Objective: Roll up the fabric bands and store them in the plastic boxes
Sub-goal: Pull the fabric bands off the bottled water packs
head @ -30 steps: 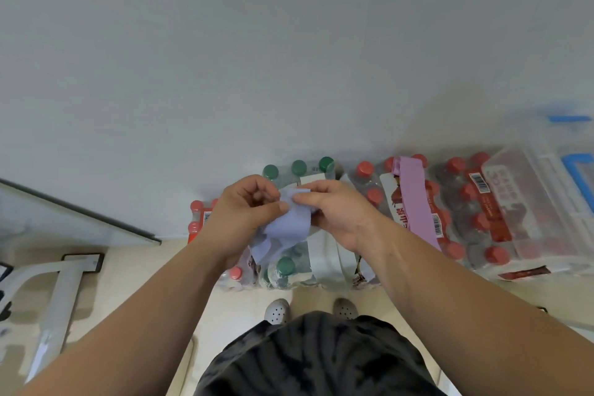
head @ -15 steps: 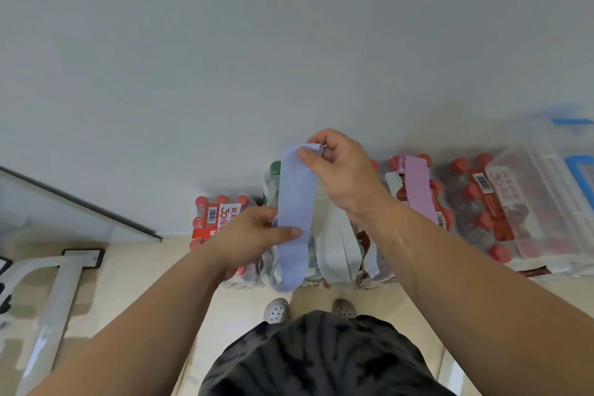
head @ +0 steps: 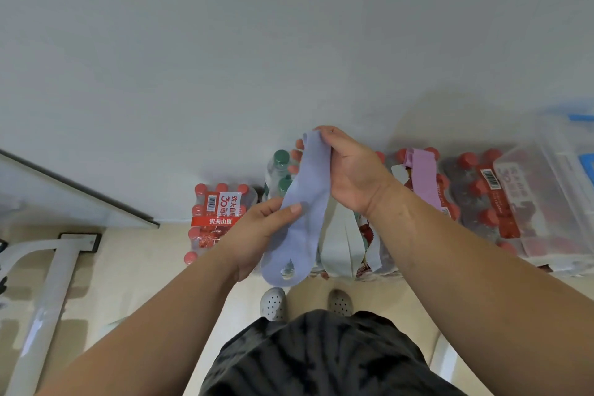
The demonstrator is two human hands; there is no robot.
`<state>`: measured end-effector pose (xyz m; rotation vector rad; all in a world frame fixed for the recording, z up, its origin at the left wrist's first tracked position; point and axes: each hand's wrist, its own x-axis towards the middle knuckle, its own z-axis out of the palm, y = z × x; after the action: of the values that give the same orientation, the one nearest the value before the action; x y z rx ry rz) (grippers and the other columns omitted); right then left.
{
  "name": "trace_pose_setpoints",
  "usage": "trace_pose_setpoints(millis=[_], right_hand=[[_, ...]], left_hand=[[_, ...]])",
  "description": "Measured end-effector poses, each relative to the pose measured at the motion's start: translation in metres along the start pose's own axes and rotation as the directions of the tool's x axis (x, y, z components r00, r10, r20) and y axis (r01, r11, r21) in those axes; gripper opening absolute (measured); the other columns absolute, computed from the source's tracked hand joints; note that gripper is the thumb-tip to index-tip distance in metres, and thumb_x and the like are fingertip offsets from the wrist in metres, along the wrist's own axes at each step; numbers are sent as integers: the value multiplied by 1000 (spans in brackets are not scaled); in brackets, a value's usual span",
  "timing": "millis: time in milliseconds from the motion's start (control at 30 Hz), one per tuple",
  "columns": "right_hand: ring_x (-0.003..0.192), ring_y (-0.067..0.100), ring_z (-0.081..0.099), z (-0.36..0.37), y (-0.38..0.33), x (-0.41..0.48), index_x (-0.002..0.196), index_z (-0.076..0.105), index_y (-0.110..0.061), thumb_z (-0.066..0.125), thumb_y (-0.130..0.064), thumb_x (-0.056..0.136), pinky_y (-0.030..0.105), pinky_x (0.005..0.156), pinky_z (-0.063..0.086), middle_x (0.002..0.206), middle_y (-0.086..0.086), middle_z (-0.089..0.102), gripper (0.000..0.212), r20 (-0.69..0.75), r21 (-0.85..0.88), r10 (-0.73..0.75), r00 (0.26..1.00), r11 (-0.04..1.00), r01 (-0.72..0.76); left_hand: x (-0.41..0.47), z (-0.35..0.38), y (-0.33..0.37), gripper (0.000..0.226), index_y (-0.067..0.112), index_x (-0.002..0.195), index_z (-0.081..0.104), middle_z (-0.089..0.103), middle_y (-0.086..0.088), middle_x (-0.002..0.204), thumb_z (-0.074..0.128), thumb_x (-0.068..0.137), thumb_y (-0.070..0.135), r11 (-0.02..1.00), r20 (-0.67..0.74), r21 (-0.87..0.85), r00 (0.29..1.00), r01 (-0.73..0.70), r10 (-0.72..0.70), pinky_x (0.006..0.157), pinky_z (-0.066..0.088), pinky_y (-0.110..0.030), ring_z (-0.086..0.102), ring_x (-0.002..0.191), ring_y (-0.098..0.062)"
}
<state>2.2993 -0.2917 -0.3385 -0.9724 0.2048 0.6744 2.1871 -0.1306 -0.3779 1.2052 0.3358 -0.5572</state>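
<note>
A light blue fabric band (head: 305,202) hangs stretched out as a flat loop between my hands, in front of the wall. My right hand (head: 350,170) pinches its upper end. My left hand (head: 260,231) holds it lower down, thumb pressed on the front. A pink fabric band (head: 424,177) lies across a pack of red-capped bottles to the right. Pale grey-white bands (head: 340,244) lie on the packs behind the blue one. A clear plastic box (head: 553,202) with blue clips stands at the far right.
Shrink-wrapped packs of red-capped bottles (head: 218,219) and green-capped bottles (head: 279,170) line the base of the white wall (head: 289,42). A white metal frame (head: 41,292) stands on the beige floor at left. My shoes (head: 273,302) are just short of the packs.
The blue band was bunched between both hands a second ago. My right hand has lifted its end up while the left slid down, so the band now hangs stretched out.
</note>
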Motion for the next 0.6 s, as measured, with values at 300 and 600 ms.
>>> trace_pose_setpoints(millis=[300, 600], right_hand=[[118, 24, 63, -4, 8, -17, 107, 71, -25, 63, -34, 97, 53, 109, 48, 123, 4, 68, 16, -94, -442, -92, 991, 896, 41], [87, 23, 75, -31, 10, -24, 96, 71, 1, 80, -20, 88, 43, 79, 64, 92, 12, 77, 24, -270, -648, -93, 958, 754, -110]], left_hand=[[24, 15, 21, 35, -2, 93, 62, 61, -24, 78, 74, 85, 30, 934, -245, 330, 943, -139, 227, 67, 46, -40, 54, 69, -19], [15, 31, 28, 20, 11, 86, 65, 55, -11, 75, 59, 99, 25, 866, -130, 445, 941, -227, 313, 63, 41, -26, 47, 68, -12]])
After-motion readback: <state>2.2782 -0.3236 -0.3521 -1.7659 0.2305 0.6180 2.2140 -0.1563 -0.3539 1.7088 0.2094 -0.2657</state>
